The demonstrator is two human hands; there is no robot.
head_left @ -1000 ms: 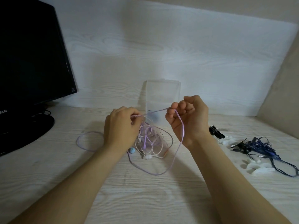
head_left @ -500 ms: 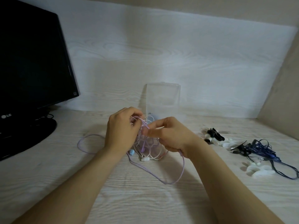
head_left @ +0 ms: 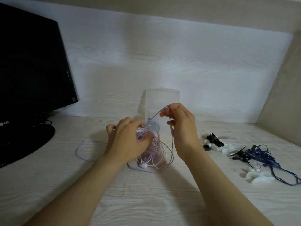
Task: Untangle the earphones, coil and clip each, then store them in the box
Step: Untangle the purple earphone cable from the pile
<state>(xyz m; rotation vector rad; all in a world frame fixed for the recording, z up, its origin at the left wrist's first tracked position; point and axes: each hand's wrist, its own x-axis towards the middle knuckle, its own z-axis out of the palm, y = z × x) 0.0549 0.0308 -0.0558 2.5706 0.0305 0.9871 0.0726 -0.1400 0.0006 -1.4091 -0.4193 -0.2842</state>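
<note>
Left hand [head_left: 128, 141] grips pale cable tangle [head_left: 158, 149]; right hand [head_left: 180, 128] pinches one purple strand [head_left: 156, 114]; one clear box [head_left: 162, 98] behind

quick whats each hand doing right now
Left hand: closed, gripping the tangled earphones.
Right hand: closed, pinching a purple cable that runs up from the tangle.

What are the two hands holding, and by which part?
The right hand pinches a purple cord rising from the tangle of earphones; the left hand grips that tangle at its top.
</note>
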